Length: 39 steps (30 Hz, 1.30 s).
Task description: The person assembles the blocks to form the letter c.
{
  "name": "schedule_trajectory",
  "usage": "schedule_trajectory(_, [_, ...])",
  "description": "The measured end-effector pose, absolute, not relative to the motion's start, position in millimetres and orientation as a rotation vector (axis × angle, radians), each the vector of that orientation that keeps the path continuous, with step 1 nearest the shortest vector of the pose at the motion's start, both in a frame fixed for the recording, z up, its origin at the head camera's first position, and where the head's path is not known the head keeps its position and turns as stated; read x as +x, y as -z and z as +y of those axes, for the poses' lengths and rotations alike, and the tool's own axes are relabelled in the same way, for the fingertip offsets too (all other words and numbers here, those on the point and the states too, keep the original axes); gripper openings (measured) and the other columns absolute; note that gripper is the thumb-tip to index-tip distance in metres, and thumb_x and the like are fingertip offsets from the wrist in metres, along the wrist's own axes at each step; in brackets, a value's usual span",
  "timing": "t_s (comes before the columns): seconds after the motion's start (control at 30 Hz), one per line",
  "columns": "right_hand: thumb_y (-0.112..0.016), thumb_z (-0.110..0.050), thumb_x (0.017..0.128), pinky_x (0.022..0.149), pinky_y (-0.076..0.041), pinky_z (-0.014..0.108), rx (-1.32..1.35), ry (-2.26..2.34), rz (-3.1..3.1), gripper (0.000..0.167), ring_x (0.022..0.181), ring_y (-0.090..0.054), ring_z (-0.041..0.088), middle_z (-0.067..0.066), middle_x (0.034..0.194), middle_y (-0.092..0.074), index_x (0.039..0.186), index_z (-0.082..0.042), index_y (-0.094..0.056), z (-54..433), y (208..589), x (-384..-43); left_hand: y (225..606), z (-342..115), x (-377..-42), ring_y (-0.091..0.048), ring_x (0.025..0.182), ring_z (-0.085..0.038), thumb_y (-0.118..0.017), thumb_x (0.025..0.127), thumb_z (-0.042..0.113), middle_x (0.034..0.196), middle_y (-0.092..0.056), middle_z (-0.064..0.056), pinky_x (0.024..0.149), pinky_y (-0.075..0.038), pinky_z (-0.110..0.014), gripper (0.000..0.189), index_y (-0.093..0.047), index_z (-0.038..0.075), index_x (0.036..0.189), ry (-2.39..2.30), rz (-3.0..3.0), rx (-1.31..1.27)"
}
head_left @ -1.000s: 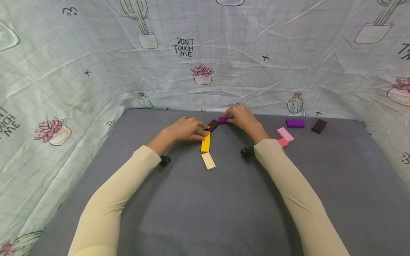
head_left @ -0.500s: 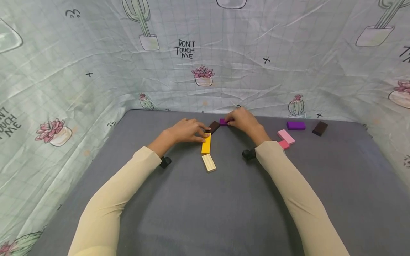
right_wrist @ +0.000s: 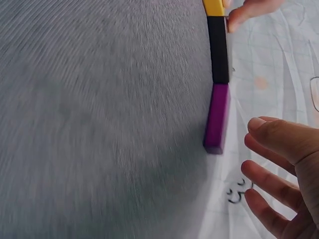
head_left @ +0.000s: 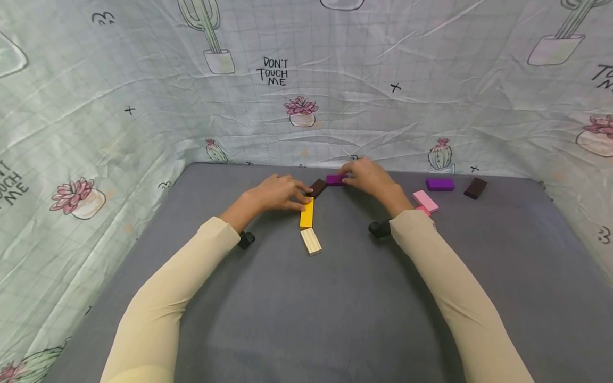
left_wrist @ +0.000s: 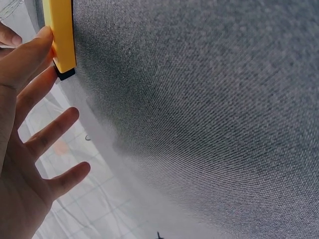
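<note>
A bent row of blocks runs along the grey table in the head view: a pale wooden block (head_left: pixel 311 242), a yellow block (head_left: pixel 306 215), a dark brown block (head_left: pixel 317 187) and a purple block (head_left: pixel 333 181). My left hand (head_left: pixel 279 192) touches the row where yellow meets brown, thumb against the yellow block, other fingers spread. My right hand (head_left: pixel 372 180) is at the purple block's right end. The right wrist view shows that hand (right_wrist: pixel 289 169) apart from the purple block (right_wrist: pixel 217 119), its fingers loosely spread and holding nothing.
At the right lie another purple block (head_left: pixel 440 184), another dark brown block (head_left: pixel 475 188) and a light pink block (head_left: pixel 425 201). A darker pink block (head_left: pixel 424 211) is partly hidden by the right sleeve. A printed cloth (head_left: pixel 364 117) stands behind the table (head_left: pixel 306 319).
My right hand has let go of the purple block and shifted slightly right, leaving more of the block visible. The left hand stays at the yellow and brown blocks.
</note>
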State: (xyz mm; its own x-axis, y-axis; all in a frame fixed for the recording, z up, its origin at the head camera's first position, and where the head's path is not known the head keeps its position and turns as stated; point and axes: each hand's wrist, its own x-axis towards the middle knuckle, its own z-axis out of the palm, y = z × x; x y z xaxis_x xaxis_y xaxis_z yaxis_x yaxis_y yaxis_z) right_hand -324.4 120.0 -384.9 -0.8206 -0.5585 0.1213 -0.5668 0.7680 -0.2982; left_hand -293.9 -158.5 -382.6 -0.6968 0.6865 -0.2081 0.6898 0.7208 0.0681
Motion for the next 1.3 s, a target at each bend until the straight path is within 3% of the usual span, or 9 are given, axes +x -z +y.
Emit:
schedule_trajectory(0.43, [-0.073, -0.010, 0.094, 0.099, -0.050, 0.052, 0.980, -0.411, -2.943, 0.024, 0.116, -0.065, 0.036, 0.016, 0.119, -0.073, 0.117, -0.002, -0.076, 169.5, 362.8, -304.3, 382.0, -159.5, -294.3, -0.046, 0.137, -0.027, -0.066, 0.098, 0.046, 0.149, -0.054, 0.010, 0.111, -0.032, -0.063, 0.038, -0.069, 0.032, 0.133, 0.007, 2.698, 1.081])
schedule_trajectory(0.97, [-0.075, 0.000, 0.090, 0.088, -0.054, 0.052, 0.968, -0.353, -2.954, 0.025, 0.108, -0.068, 0.037, 0.017, 0.114, -0.074, 0.114, -0.001, -0.076, 228.6, 359.0, -263.4, 383.3, -158.1, -293.7, -0.046, 0.138, -0.027, -0.065, 0.098, 0.046, 0.149, -0.054, 0.011, 0.112, -0.032, -0.063, 0.037, -0.069, 0.032, 0.133, -0.002, 2.698, 1.069])
schedule_trajectory(1.13, [-0.075, -0.001, 0.090, 0.080, -0.055, 0.050, 0.957, -0.346, -2.980, 0.027, 0.096, -0.070, 0.033, 0.017, 0.116, -0.073, 0.116, -0.002, -0.075, 248.8, 360.1, -256.8, 382.5, -157.7, -293.4, -0.045, 0.138, -0.027, -0.065, 0.099, 0.045, 0.150, -0.053, 0.011, 0.112, -0.032, -0.063, 0.037, -0.068, 0.032, 0.133, 0.005, 2.695, 1.076])
schedule_trajectory(1.3, [-0.075, -0.002, 0.089, 0.084, -0.054, 0.053, 0.914, -0.345, -2.992, 0.023, 0.100, -0.069, 0.034, 0.017, 0.113, -0.073, 0.113, -0.002, -0.076, 264.8, 361.3, -251.7, 381.3, -157.6, -293.4, -0.045, 0.138, -0.027, -0.065, 0.099, 0.046, 0.149, -0.053, 0.011, 0.113, -0.032, -0.062, 0.037, -0.069, 0.032, 0.133, 0.005, 2.695, 1.074])
